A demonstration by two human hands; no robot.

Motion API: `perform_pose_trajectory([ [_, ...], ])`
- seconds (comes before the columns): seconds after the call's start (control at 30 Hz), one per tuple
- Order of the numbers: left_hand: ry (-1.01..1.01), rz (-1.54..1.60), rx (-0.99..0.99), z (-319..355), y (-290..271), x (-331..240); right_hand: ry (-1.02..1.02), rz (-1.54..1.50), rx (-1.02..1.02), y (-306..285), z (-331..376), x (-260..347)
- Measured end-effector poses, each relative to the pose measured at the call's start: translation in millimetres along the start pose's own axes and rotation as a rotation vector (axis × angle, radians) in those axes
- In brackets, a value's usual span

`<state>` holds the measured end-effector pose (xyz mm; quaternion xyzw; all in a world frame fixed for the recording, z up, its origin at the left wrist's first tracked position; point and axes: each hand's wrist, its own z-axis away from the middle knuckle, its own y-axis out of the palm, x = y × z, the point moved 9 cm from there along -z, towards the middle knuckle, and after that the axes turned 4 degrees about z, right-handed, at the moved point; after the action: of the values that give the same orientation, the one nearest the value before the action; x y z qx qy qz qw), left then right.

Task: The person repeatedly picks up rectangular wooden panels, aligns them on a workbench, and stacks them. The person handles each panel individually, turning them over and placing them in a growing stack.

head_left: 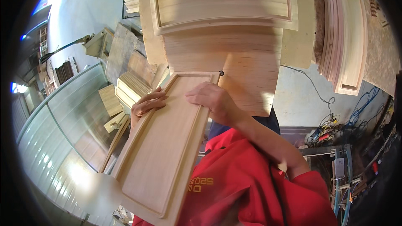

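A long pale wooden door panel (pixel 155 150), with a raised frame and a sunken middle, slants from near my body toward the bench. My left hand (pixel 147 105) wraps the panel's left edge, fingers curled over the rim. Across its right edge lies my right hand (pixel 213 100), fingers bent together onto the face near the far end; its thumb is hidden. A small round black piece (pixel 221 73) sits by the panel's far right corner. Beyond, a similar framed panel (pixel 222 2) lies crosswise over a wooden board (pixel 234 67).
Several panels stand stacked on the right (pixel 343 33). To the left are more stacked panels (pixel 132 90) and loose boards (pixel 125 50), beside a translucent curved sheet (pixel 63 121). Tangled cables (pixel 326 125) and a metal frame (pixel 341 171) occupy the right side.
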<state>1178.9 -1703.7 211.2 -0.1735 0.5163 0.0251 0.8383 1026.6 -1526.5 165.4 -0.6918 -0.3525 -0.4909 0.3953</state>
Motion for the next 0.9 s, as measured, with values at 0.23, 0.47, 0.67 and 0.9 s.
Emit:
perform_pose_trajectory([
  [0.23, 0.063, -0.187, 0.073, -6, -12, -9, 0.07, -0.078, 0.008, 3, -3, -5],
  [0.47, 0.075, -0.207, 0.058, -10, -13, -13, 0.028, -0.055, 0.01, -7, -8, -6],
  [0.67, 0.079, -0.202, 0.059, -21, -5, -20, 0.047, -0.064, 0.029, -13, -8, -10],
  [0.9, 0.087, -0.168, 0.04, -33, 23, -33, 0.069, -0.08, 0.027, -33, 2, -10],
])
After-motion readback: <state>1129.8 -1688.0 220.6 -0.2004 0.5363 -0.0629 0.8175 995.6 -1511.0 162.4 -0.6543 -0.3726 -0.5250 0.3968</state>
